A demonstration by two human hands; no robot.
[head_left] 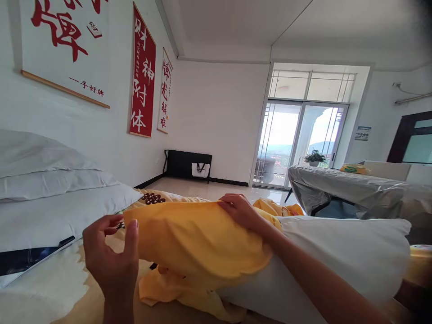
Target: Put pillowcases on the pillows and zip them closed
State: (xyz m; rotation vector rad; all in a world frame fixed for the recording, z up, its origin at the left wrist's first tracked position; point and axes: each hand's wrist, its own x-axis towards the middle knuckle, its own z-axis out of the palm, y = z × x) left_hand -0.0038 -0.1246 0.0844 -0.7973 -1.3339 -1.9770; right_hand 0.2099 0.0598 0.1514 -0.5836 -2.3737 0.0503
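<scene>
A yellow pillowcase [189, 238] stretches between my hands, its upper edge nearly straight. At its left end my left hand [111, 256] is curled around the edge, thumb in front and fingertips partly hidden at the cloth. My right hand [241, 211] pinches the upper edge farther right, fingers bent over the fabric. On the right, a white pillow [344, 252] lies under my right forearm, with its near end partly covered by the yellow cloth. A loose fold of yellow fabric [162, 285] hangs below on the bed.
Stacked white pillows [60, 189] rise at the left on a patterned beige bedspread [91, 301]. More yellow fabric [270, 207] lies beyond my right hand. A plastic-covered table [344, 180] stands at the right, and a black folded frame [185, 164] leans by the far wall.
</scene>
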